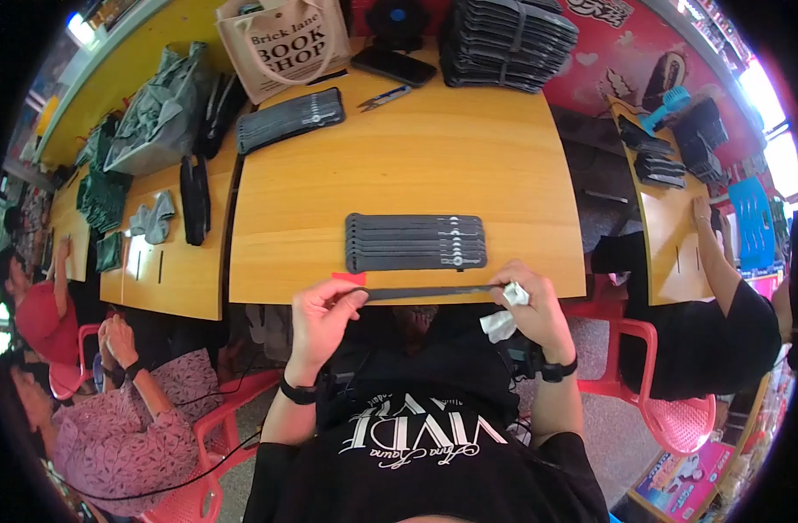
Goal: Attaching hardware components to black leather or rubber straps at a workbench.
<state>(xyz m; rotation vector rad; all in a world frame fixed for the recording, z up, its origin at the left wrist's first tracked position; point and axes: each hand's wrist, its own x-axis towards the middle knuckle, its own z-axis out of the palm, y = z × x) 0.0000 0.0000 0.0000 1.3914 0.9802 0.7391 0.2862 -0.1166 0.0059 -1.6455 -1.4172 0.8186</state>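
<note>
left hand pinches one end of dark strip; right hand grips other end plus white cloth; strip stack just beyond.

My left hand hides one end of the dark strap, and my right hand swallows the other end. The white cloth is half buried under my fingers. The strap stack blurs into one slab; I can't count its layers from here.
</note>
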